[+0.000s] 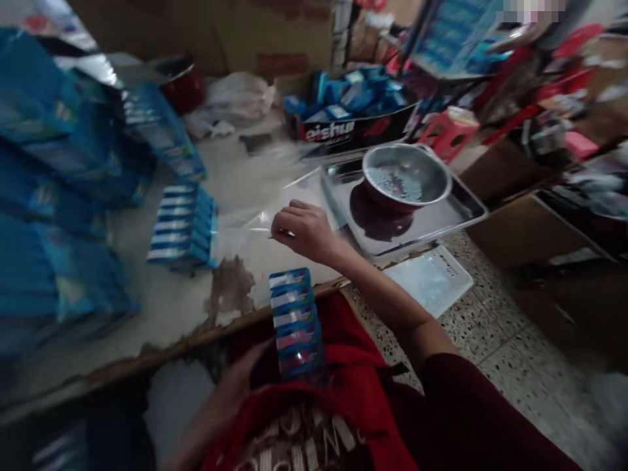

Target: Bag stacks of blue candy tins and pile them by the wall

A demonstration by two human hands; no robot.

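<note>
Boxes [294, 320] run bodyward below my right grip [311, 230], which pinches film [245, 222], and nearer my left grip [239, 374], whose closure I can't tell.

Right hand [307, 230] pinching clear plastic [243, 224] above table [169, 297]; left hand [244, 369] beside blue-box row [296, 320]; metal bowl [436, 175] on tray [441, 214].

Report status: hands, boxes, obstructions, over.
Right grip curled, apparently pinching clear film. Left grip blurred, at near blue box row, contact unclear. Metal tray close on the right, not visibly blocking.
</note>
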